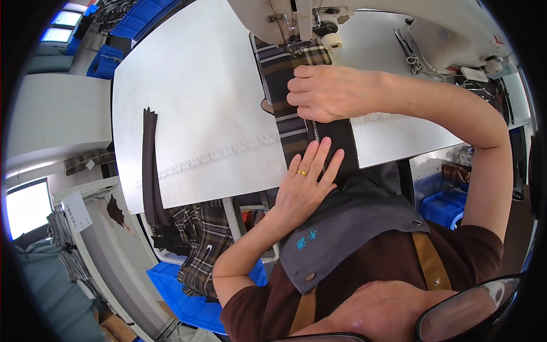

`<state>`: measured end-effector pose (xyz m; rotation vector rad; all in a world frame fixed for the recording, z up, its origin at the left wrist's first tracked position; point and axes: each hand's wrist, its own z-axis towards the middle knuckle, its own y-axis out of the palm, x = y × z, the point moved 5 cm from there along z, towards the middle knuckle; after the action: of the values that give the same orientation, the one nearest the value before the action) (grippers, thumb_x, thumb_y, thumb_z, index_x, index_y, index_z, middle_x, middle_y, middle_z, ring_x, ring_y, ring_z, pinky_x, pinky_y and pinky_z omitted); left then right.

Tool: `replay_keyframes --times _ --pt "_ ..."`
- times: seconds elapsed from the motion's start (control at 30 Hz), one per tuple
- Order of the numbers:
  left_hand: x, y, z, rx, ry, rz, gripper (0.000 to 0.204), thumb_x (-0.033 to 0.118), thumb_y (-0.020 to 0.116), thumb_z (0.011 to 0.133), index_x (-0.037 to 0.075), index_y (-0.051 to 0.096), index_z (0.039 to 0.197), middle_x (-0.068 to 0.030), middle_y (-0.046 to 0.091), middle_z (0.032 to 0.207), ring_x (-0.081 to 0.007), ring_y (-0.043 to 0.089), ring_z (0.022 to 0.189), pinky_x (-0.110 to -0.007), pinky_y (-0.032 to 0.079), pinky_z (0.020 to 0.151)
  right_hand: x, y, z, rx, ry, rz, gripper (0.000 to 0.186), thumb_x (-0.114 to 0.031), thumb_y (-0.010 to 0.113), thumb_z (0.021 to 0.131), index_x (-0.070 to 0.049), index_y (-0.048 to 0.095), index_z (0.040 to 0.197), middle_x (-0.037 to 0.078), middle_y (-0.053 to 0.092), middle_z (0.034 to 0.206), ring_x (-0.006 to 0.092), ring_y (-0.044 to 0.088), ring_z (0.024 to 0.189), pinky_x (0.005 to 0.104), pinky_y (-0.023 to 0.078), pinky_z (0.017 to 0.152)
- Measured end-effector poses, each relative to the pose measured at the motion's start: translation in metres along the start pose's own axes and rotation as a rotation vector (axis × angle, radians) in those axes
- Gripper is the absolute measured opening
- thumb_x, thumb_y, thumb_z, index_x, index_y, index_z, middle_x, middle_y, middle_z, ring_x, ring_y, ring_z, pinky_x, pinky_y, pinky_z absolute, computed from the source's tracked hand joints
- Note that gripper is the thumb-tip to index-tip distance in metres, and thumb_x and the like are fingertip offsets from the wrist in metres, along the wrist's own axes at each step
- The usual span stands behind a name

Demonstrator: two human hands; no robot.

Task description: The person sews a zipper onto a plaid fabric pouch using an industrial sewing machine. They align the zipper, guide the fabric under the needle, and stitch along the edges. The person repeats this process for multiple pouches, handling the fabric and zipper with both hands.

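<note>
Centrally, a white sewing machine with metal fittings stands at the far side of a pale, smooth surface. Directly on the near side of its needle area lies a long piece of dark plaid cloth, striped in black, brown, tan and grey, its far end reaching up to the machine's metal foot. A zipper with silver metal teeth runs along the cloth beside a plain black fabric panel.

The right hand, closest to the machine, rests over the plaid cloth and black panel with its fingers curled under; the fingertips are hidden, so whether it pinches the fabric cannot be told. Farther from the machine, the left hand, wearing a gold ring, lies palm down with fingers spread across the black panel and zipper, holding nothing in its grasp.

Left of the machine, a narrow dark brown fabric strip hangs over the surface's near edge. Right of the machine's needle, metal thread snips lie on the surface.

As for writing, ruler markings cross the surface on the machine's near side; nearer the person, turquoise embroidered characters mark a grey apron.
</note>
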<state>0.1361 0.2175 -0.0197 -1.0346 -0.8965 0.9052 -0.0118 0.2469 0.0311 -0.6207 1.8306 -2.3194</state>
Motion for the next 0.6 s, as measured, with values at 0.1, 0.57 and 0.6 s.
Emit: replay_keyframes --times 0.1,0.57,0.6 --pt "0.0 -0.016 0.008 0.01 -0.017 -0.104 0.058 0.026 0.075 0.07 0.011 0.056 0.123 -0.0156 0.052 0.128 -0.0288 0.052 0.116 -0.037 0.047 0.085 -0.01 0.005 -0.014 0.036 0.16 0.008 0.014 -0.013 0.059 0.07 -0.003 0.058 0.081 0.006 0.056 0.087 0.0184 0.055 0.079 0.0286 0.047 0.067" --pt "-0.125 -0.008 0.095 0.201 0.009 0.081 0.028 0.02 0.06 0.086 0.011 0.062 0.112 0.0008 0.06 0.118 -0.0189 0.053 0.108 -0.05 0.031 0.099 -0.006 0.024 -0.043 0.448 0.518 0.218 0.013 -0.005 0.057 0.077 -0.001 0.059 0.089 0.008 0.059 0.098 0.0242 0.062 0.077 0.0332 0.051 0.06" --pt "-0.129 -0.006 0.095 0.232 -0.012 0.079 0.028 0.022 0.059 0.086 0.011 0.063 0.112 0.0008 0.061 0.116 -0.0195 0.053 0.107 -0.051 0.029 0.1 -0.004 0.025 -0.042 0.432 0.534 0.218 0.013 -0.005 0.057 0.078 -0.001 0.059 0.09 0.008 0.06 0.098 0.0244 0.062 0.078 0.0333 0.051 0.06"
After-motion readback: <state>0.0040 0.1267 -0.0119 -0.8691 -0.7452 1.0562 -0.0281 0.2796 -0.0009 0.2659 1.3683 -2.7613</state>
